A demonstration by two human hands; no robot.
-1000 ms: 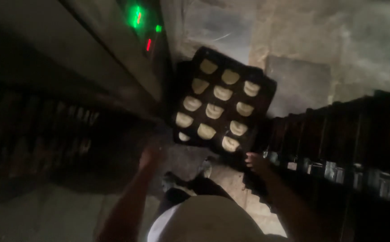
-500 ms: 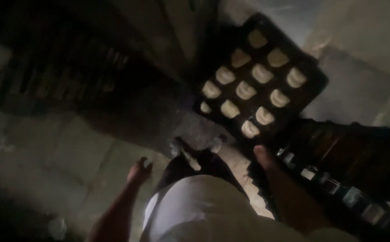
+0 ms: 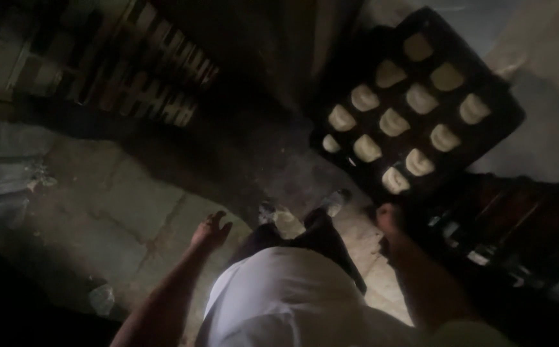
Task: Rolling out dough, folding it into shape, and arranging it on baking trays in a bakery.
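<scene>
Right hand (image 3: pixel 388 222) grips the near edge of the dark tray (image 3: pixel 491 138) of dough pieces (image 3: pixel 393 122); left hand (image 3: pixel 210 231) hangs released

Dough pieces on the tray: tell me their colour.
Pale cream dough pieces on a black tray, in the head view.

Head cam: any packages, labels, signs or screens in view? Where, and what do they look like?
No screens or signs in this frame.
Possible labels: small pale rectangles on the dark rack at lower right, beside the right hand; too dim to tell more.
Crumpled clear wrapper or bag: on the floor at lower left, below the empty left hand; hard to identify.
Dark tray of pale dough pieces, upper right: unpackaged.
</scene>
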